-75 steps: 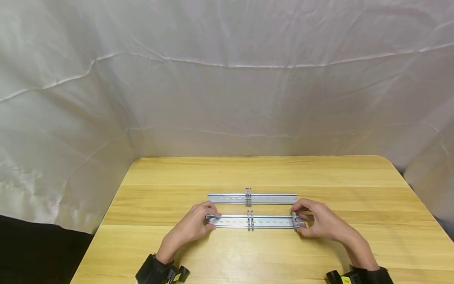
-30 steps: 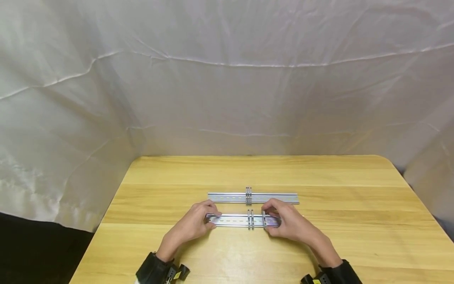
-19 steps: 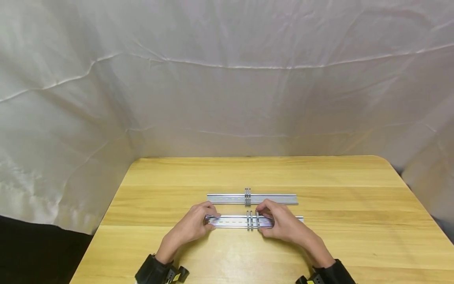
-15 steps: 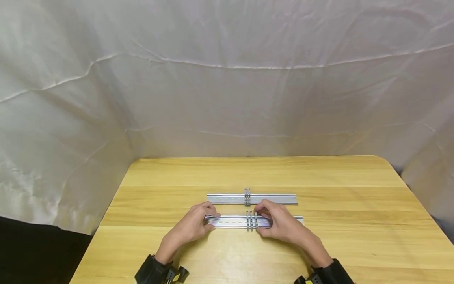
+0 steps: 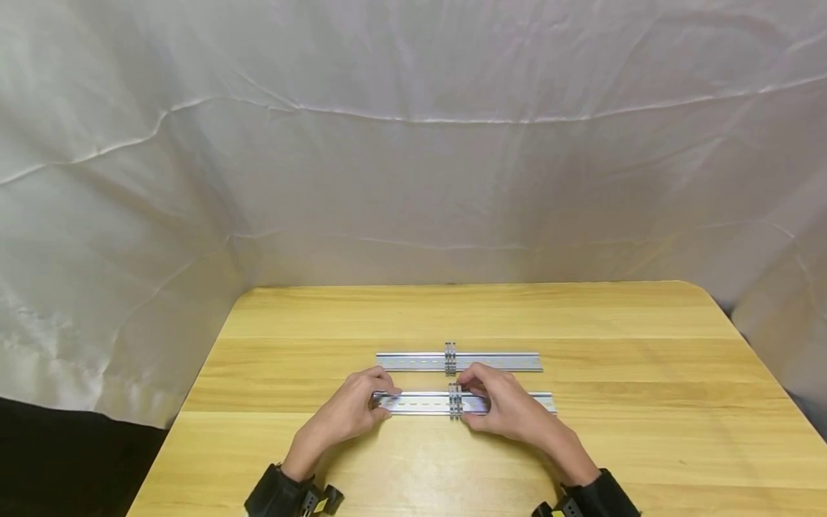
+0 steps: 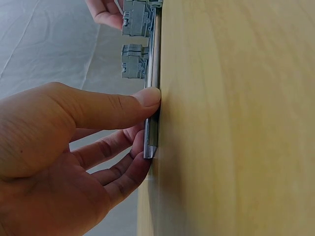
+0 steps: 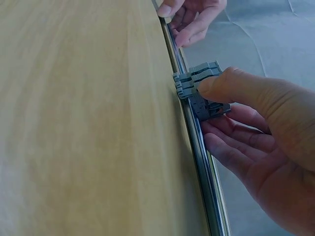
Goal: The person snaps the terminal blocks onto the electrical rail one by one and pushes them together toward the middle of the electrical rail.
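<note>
A slotted metal DIN rail lies across the table in front of me. My left hand grips its left end, thumb on the near edge and fingers at the far edge, as the left wrist view shows. Grey terminal blocks sit together near the rail's middle. My right hand pinches the rightmost terminal block between thumb and fingers, pressed against the others. In the right wrist view the thumb lies on the side of the grey terminal blocks. The right hand covers part of the rail.
Behind it, a second DIN rail lies parallel, carrying its own small group of terminal blocks near the middle. The wooden table ends at a pale fabric curtain at the back.
My right hand has slid a terminal block leftward along the near rail, from its right end up against the other blocks. The left hand has stayed on the rail's left end.
</note>
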### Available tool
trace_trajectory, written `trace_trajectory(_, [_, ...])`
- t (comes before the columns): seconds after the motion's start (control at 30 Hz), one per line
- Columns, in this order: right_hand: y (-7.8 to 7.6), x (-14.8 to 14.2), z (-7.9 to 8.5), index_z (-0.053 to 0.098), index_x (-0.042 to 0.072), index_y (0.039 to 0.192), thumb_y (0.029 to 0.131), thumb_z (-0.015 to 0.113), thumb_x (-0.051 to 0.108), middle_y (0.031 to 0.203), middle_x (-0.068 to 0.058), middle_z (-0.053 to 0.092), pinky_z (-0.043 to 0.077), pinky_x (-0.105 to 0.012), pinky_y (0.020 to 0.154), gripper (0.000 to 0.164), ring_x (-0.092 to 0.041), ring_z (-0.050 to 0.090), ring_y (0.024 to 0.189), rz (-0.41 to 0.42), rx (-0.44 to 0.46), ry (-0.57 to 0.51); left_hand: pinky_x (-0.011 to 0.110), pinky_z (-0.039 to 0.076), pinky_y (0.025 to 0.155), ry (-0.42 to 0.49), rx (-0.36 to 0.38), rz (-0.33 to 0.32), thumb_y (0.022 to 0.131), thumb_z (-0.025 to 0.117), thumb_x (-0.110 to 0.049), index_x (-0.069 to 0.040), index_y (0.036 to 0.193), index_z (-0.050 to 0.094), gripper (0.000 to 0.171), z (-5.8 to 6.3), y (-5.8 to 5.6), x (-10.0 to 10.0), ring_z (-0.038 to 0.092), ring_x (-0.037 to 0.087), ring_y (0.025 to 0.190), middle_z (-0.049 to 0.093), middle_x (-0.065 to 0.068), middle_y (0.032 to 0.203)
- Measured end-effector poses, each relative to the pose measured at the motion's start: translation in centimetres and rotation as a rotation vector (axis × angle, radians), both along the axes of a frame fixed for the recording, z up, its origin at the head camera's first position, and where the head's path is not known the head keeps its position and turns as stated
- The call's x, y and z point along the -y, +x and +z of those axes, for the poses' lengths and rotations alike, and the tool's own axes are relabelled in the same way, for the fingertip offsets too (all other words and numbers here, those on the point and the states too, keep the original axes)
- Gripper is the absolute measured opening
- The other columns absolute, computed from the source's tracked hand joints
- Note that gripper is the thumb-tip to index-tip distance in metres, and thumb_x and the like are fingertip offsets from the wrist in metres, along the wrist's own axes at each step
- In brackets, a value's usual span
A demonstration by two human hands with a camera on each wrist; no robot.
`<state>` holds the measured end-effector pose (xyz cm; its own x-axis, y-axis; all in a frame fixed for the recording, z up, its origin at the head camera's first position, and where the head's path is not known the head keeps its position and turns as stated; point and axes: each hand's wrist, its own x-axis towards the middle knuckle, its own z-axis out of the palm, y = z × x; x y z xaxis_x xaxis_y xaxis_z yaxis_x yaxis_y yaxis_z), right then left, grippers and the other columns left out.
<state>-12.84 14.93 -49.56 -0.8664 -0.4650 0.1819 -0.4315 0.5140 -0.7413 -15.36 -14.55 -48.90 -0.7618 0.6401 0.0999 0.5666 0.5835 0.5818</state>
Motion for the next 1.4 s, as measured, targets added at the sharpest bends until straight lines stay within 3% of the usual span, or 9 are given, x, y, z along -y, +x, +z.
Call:
trace_trajectory(0.53, [0.1,0.4,0.0,0.06,0.004,0.116,0.072,0.082,0.01,0.115,-0.006,0.065,0.051,-0.027,0.093,0.051,-0.02,0.063,0.111,0.013,-0.004,0.016,0.033,0.055,0.073,0.012,-0.012,-0.012,0.077,0.077,0.001,0.0,0.108,0.075,0.03,-0.1,0.1,0.2,0.06,0.021,0.084,0.065,0.006,0.1])
trace_trajectory(0.77, [0.3,-1.3,1.0,0.058,-0.001,0.125,0.072,0.083,0.011,0.12,-0.013,0.064,0.052,-0.036,0.095,0.06,-0.024,0.062,0.11,0.02,-0.016,0.045,0.034,0.056,0.074,0.003,-0.014,-0.009,0.078,0.077,-0.001,0.0,0.108,0.075,0.03,-0.1,0.1,0.0,0.06,0.02,0.086,0.065,0.006,0.101])
trace_trajectory(0.93, [0.5,-4.6,2.1,0.066,0.003,0.113,0.067,0.085,0.016,0.111,-0.009,0.067,0.054,-0.045,0.089,0.052,-0.026,0.063,0.101,-0.022,-0.084,0.207,0.032,0.055,0.075,-0.005,-0.011,-0.006,0.079,0.077,-0.002,-0.001,0.109,0.075,0.03,-0.2,0.0,-0.1,0.06,0.019,0.086,0.065,0.004,0.101])
trace_trajectory(1.1, [0.7,-7.4,2.6,0.068,0.008,0.103,0.065,0.086,0.01,0.099,-0.003,0.063,0.053,-0.042,0.076,0.042,-0.022,0.059,0.088,-0.036,-0.001,0.321,0.031,0.055,0.074,-0.01,-0.011,-0.005,0.079,0.077,-0.002,-0.001,0.109,0.075,0.03,-0.3,-0.2,-0.2,0.06,0.019,0.086,0.065,0.004,0.102])
trace_trajectory(1.23, [0.6,-8.4,2.2,0.068,0.01,0.096,0.063,0.083,0.002,0.092,0.0,0.06,0.05,-0.037,0.065,0.037,-0.017,0.053,0.079,-0.04,0.011,0.351,0.03,0.054,0.073,-0.015,-0.015,-0.003,0.079,0.077,-0.001,-0.001,0.108,0.075,0.03,-0.3,-0.3,-0.2,0.06,0.019,0.086,0.065,0.004,0.101])
trace_trajectory(1.4, [0.3,-8.5,1.9,0.067,0.011,0.091,0.065,0.08,-0.004,0.088,0.0,0.062,0.052,-0.037,0.065,0.032,-0.017,0.056,0.078,-0.058,-0.006,0.355,0.029,0.053,0.071,-0.015,-0.015,-0.003,0.079,0.077,-0.001,-0.001,0.108,0.075,0.03,-0.3,-0.4,-0.2,0.059,0.019,0.084,0.065,0.004,0.101])
